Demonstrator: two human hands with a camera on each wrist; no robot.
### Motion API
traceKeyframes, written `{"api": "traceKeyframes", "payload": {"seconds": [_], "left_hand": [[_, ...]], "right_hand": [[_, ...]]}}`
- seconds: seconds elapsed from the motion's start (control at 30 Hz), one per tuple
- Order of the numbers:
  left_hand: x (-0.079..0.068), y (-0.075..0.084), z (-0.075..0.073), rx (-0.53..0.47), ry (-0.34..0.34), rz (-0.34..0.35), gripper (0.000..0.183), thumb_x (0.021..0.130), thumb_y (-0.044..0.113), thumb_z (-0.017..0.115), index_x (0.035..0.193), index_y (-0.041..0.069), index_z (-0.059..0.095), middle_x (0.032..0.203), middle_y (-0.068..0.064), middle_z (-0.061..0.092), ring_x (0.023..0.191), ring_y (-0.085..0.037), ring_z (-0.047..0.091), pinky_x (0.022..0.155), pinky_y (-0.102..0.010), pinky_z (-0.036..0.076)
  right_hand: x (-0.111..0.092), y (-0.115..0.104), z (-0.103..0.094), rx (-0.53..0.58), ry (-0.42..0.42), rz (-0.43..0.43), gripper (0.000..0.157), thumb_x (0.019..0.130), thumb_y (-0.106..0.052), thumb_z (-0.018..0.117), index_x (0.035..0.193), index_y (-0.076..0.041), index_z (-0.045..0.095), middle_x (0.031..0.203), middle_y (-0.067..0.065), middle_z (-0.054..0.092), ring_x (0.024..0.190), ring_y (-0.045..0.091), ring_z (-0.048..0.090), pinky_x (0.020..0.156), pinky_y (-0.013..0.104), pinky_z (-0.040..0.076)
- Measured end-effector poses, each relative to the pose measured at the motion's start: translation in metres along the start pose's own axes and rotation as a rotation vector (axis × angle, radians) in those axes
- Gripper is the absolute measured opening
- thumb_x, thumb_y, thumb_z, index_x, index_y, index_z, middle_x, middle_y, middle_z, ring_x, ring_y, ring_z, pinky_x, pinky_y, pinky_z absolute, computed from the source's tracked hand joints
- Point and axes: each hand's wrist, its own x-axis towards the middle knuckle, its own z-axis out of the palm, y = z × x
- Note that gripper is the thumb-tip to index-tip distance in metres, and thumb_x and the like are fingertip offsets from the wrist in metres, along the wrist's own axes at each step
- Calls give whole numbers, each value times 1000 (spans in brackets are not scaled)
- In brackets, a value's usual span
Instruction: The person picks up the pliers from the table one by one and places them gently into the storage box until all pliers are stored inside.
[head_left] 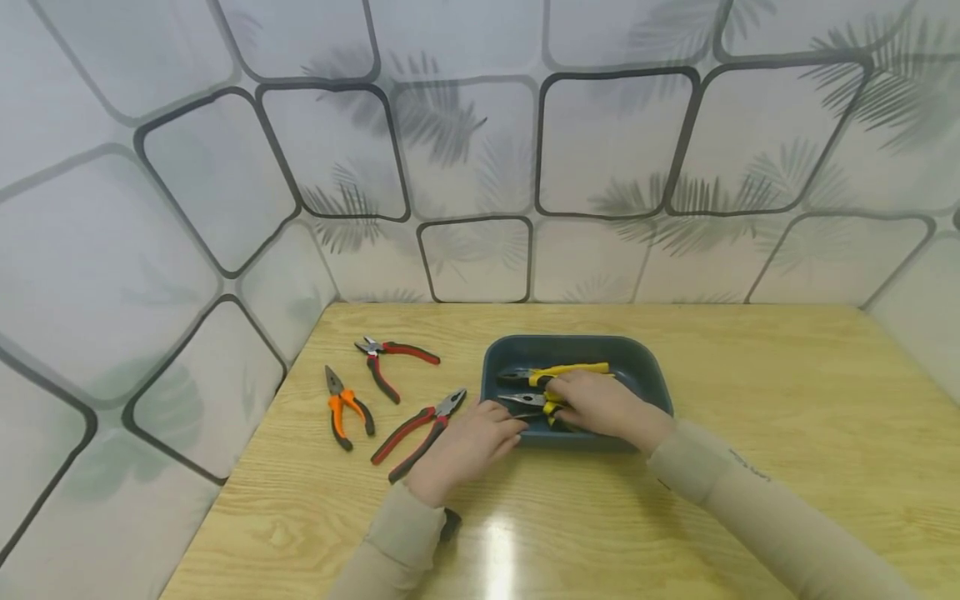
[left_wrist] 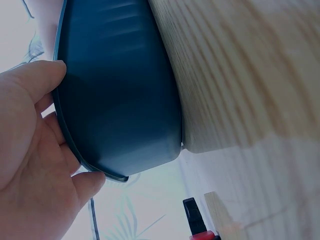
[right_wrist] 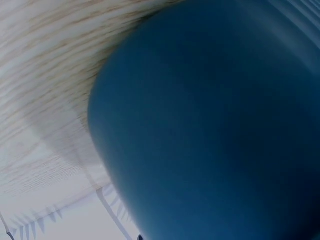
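A dark blue plastic bin (head_left: 652,375) stands on the table with yellow-handled pliers inside. My left hand (head_left: 472,437) holds its front left corner; in the left wrist view the thumb (left_wrist: 50,75) lies at the rim and the other fingers go behind it. Inside the bin, my right hand (head_left: 596,404) grips the yellow-and-black handles of long-nose pliers (head_left: 525,400), whose jaws point left. Behind them lies another pair of yellow-handled pliers (head_left: 585,367). Part of a further tool shows below, mostly hidden. The right wrist view shows only the bin's outer wall (right_wrist: 200,125) and table.
Left of the bin lie red-and-black combination pliers (head_left: 423,429), partly behind my left hand, red-and-black diagonal cutters (head_left: 382,358) and orange long-nose pliers (head_left: 345,404). The wooden table (head_left: 787,400) meets a patterned cloth wall (head_left: 600,150) at the back and left.
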Motion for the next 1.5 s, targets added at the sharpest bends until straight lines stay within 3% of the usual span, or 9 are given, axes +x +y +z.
{"api": "traceKeyframes", "payload": {"seconds": [0.5, 0.8, 1.23, 1.5], "left_hand": [[0, -1, 0, -5, 3, 4, 23, 90, 23, 53, 109, 15, 64, 99, 1, 61, 99, -17, 50, 94, -43, 35], [1, -1, 0, -1, 13, 7, 24, 91, 25, 50, 109, 15, 64, 100, 1, 61, 98, -17, 50, 94, -42, 35], [0, -1, 1, -18, 16, 12, 23, 91, 23, 51, 109, 15, 64, 99, 2, 61, 99, -17, 50, 95, -43, 35], [-1, -1, 0, -36, 8, 6, 24, 91, 24, 50, 109, 14, 63, 98, 2, 61, 98, -15, 50, 94, -36, 36]], "right_hand": [[-8, 3, -3, 54, -3, 65, 31, 79, -25, 66, 103, -7, 59, 95, 4, 60, 82, 17, 57, 67, 32, 49], [-21, 11, -14, 125, 48, 120, 38, 81, -25, 65, 112, -5, 58, 107, 6, 59, 96, 22, 55, 79, 39, 47], [-40, 12, -20, 249, 197, 150, 34, 81, -20, 66, 109, -2, 58, 104, 9, 59, 95, 25, 55, 78, 41, 46], [-51, 5, -29, 274, 212, 176, 35, 81, -20, 66, 108, 1, 58, 105, 11, 59, 95, 26, 55, 79, 41, 46]]}}
